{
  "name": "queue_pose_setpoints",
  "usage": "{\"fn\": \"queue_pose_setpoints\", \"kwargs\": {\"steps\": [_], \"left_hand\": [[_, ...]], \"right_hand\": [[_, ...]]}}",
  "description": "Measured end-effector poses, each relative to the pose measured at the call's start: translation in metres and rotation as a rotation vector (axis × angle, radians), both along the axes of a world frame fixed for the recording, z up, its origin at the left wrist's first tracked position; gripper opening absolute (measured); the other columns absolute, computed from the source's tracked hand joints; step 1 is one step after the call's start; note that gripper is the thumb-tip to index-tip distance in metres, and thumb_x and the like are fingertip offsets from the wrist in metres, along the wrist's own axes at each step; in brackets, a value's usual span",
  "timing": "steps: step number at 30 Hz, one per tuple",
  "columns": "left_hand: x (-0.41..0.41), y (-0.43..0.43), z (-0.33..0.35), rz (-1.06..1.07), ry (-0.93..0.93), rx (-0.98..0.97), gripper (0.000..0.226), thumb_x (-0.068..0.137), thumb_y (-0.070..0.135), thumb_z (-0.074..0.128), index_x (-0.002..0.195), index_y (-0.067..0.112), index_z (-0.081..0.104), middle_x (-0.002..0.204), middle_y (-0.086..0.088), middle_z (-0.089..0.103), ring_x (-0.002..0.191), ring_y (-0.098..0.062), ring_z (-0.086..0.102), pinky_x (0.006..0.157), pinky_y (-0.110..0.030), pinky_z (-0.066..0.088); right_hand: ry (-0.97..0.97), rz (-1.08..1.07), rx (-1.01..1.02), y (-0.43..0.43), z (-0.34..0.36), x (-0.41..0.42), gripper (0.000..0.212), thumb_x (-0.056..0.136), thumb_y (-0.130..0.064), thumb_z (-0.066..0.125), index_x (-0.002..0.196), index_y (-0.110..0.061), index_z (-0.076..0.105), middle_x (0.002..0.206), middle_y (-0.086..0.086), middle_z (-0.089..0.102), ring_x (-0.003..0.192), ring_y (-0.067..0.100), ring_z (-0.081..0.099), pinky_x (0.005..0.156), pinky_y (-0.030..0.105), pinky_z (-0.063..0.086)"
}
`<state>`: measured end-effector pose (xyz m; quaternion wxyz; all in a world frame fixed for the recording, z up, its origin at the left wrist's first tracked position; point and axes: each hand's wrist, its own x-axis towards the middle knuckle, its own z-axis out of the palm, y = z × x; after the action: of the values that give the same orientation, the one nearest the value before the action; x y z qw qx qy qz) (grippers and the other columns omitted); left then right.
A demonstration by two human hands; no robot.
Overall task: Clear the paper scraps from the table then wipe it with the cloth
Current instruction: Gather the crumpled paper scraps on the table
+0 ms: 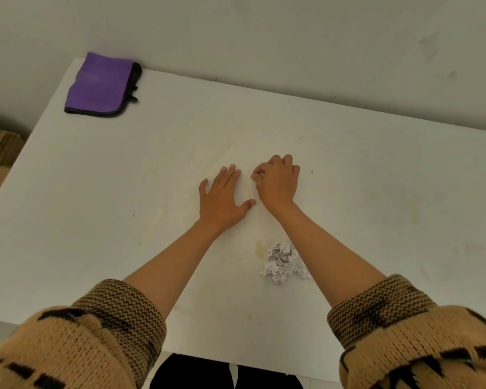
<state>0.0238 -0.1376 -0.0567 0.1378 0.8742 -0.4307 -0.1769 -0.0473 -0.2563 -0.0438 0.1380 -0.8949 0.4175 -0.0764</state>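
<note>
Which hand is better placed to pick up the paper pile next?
Probably the right hand: the paper pile lies just beside its forearm, farther from the flat left hand.

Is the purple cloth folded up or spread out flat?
Folded: the purple cloth lies as a small rectangle, its layered black edges stacked along one side.

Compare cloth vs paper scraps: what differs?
The cloth is purple with dark trim; the paper scraps are white with print. The cloth lies folded flat; the paper scraps are a crumpled pile. The cloth sits at the far left corner; the paper scraps lie nearer the front. Both rest on the table.
</note>
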Motion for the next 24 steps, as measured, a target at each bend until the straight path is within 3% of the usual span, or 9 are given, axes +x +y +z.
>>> {"fn": "queue_pose_setpoints", "kwargs": {"steps": [8,13,18,24], "left_hand": [[0.001,0.0,0.0,0.001,-0.01,-0.006,0.078,0.085,0.062,0.045,0.147,0.025,0.017,0.157,0.009,0.008,0.144,-0.006,0.003,0.113,-0.044,-0.001],[0.003,0.001,0.001,-0.015,-0.01,0.006,0.078,0.084,0.064,0.044,0.147,0.026,0.017,0.157,0.01,0.008,0.144,-0.006,0.003,0.114,-0.046,-0.001],[0.002,0.002,0.0,-0.014,-0.006,0.01,0.078,0.085,0.062,0.044,0.148,0.025,0.016,0.157,0.009,0.007,0.144,-0.006,0.003,0.114,-0.046,-0.002],[0.002,0.001,0.001,-0.014,-0.003,0.013,0.076,0.086,0.059,0.046,0.147,0.025,0.016,0.157,0.009,0.007,0.144,-0.006,0.003,0.113,-0.046,-0.003]], "right_hand": [[0.092,-0.003,-0.008,0.009,-0.004,0.007,0.028,0.098,-0.024,0.038,0.105,-0.012,0.062,0.107,0.005,0.06,0.111,0.024,0.041,0.088,0.034,0.028],[-0.026,-0.035,-0.008,0.013,-0.009,-0.001,0.027,0.095,-0.026,0.045,0.114,-0.014,0.061,0.111,0.006,0.06,0.11,0.027,0.044,0.086,0.034,0.027],[-0.03,0.011,-0.101,0.016,-0.009,-0.001,0.024,0.094,-0.023,0.05,0.094,-0.01,0.069,0.093,0.008,0.066,0.101,0.029,0.047,0.079,0.034,0.023],[0.133,0.013,-0.078,0.017,-0.009,0.006,0.03,0.099,-0.02,0.034,0.106,-0.003,0.057,0.11,0.013,0.058,0.11,0.03,0.041,0.09,0.035,0.029]]}}
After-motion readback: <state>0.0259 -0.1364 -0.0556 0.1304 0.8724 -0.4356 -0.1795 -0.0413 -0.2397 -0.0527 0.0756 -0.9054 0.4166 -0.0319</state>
